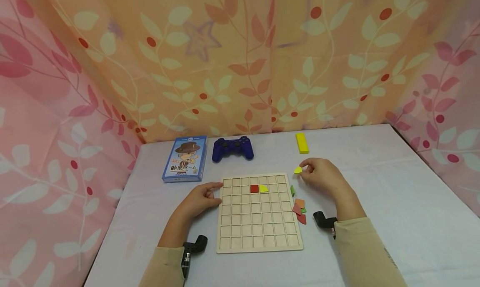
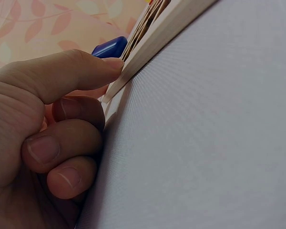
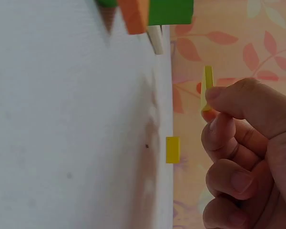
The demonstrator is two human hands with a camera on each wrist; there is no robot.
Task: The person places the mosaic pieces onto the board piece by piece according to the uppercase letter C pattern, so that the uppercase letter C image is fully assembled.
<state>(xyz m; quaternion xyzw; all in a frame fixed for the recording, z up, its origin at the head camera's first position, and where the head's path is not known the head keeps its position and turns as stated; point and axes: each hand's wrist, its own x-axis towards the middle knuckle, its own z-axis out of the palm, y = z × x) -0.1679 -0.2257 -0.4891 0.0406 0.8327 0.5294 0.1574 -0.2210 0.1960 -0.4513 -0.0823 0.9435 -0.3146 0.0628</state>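
Two tiles on the board, one pinched.

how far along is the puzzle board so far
Early on. Done: a red tile and a yellow tile sit side by side in the board; every other cell is bare. In hand: the right hand pinches a yellow piece off the board's right side, while the left hand steadies its left edge. Left: the loose pieces beside the board.

You're at a makeshift recording booth: leaf-print curtains wall in a white bench, with a game controller and card box as props.
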